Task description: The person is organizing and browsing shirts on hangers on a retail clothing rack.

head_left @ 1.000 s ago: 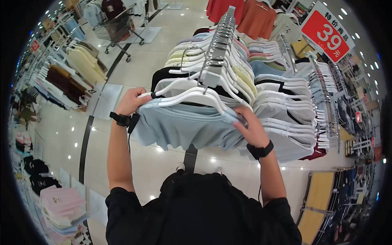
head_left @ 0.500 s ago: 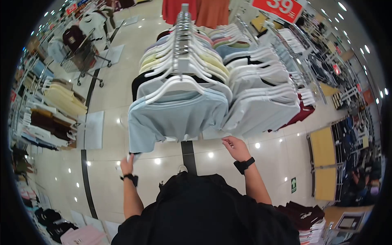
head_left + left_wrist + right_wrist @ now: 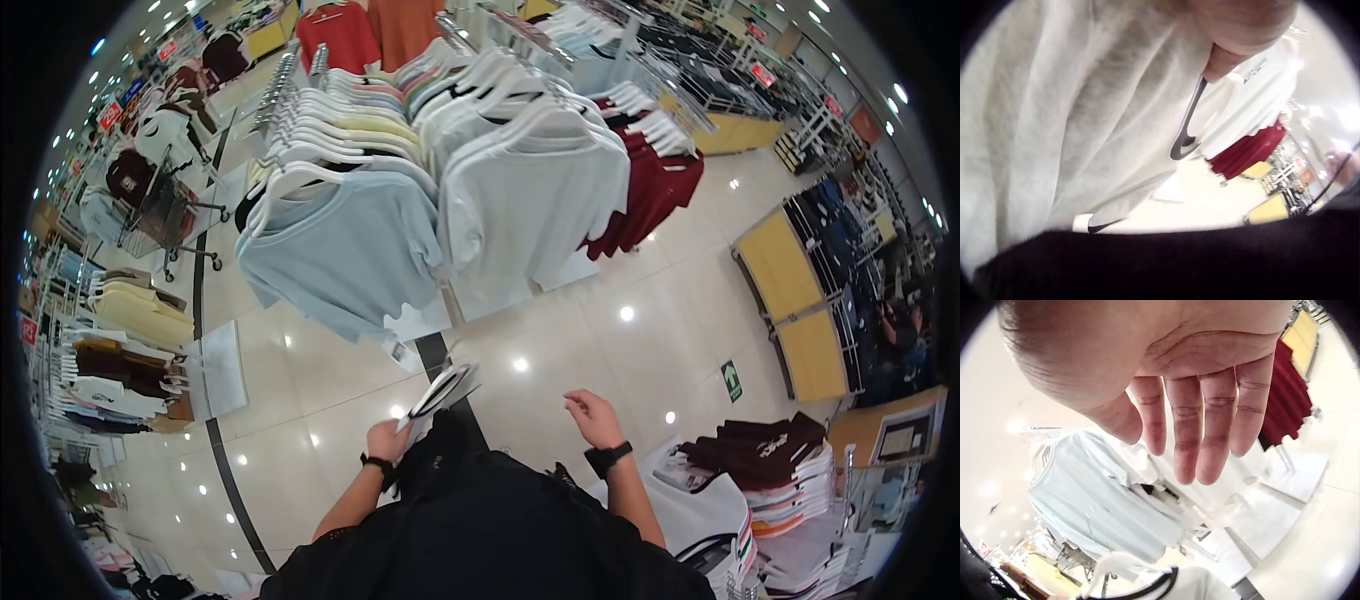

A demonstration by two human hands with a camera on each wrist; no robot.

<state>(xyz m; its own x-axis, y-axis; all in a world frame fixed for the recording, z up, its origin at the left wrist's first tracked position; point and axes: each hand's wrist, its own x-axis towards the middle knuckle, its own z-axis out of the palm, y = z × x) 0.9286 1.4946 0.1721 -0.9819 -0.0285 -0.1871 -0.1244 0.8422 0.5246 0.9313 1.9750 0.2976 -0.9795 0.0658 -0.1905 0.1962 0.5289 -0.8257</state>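
In the head view my left hand (image 3: 386, 440) holds a white hanger (image 3: 447, 388) with a black edge low in front of my body. In the left wrist view the fingers grip near the black strip, and pale, thin cloth (image 3: 1091, 119) hangs beside it. Bare of anything, my right hand (image 3: 596, 418) floats over the floor to the right. The right wrist view shows its fingers (image 3: 1216, 425) extended and slightly parted. Ahead, a light blue T-shirt (image 3: 340, 245) hangs at the front of a rack row.
White shirts (image 3: 530, 190) and dark red garments (image 3: 655, 195) hang right of the blue one. A shopping cart (image 3: 165, 215) stands far left. Folded and hung clothes (image 3: 755, 450) are near my right elbow, and yellow panels (image 3: 780, 265) stand beyond.
Both hands have come away from the rack and down toward my body. The left now holds a hanger in front of me; the right let go. My view turned right.
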